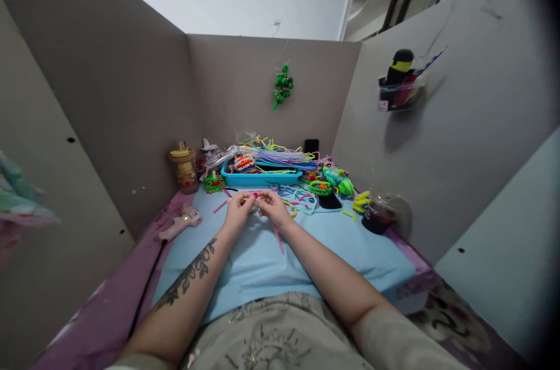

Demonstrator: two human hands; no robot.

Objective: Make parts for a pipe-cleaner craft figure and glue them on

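My left hand (238, 210) and my right hand (273, 207) meet above the light blue cloth, fingertips pinched close together. Between them shows a small bright pink piece of pipe cleaner (256, 195). A pink pipe cleaner strand (279, 240) hangs below my right hand toward the cloth. Another pink pipe cleaner (220, 206) sticks out left of my left hand. The fingers partly hide what they hold, so its exact shape cannot be made out. Just beyond the hands lie loose pastel pipe cleaners (300, 198) in a tangle.
A blue tray (262, 179) heaped with pipe cleaners stands at the back. A pink glue gun (181, 224) with a black cord lies left. Right are green pipe-cleaner figures (345, 186), a black phone-like slab (330, 201) and a dark-based clear cup (378, 218). Grey panels enclose the table.
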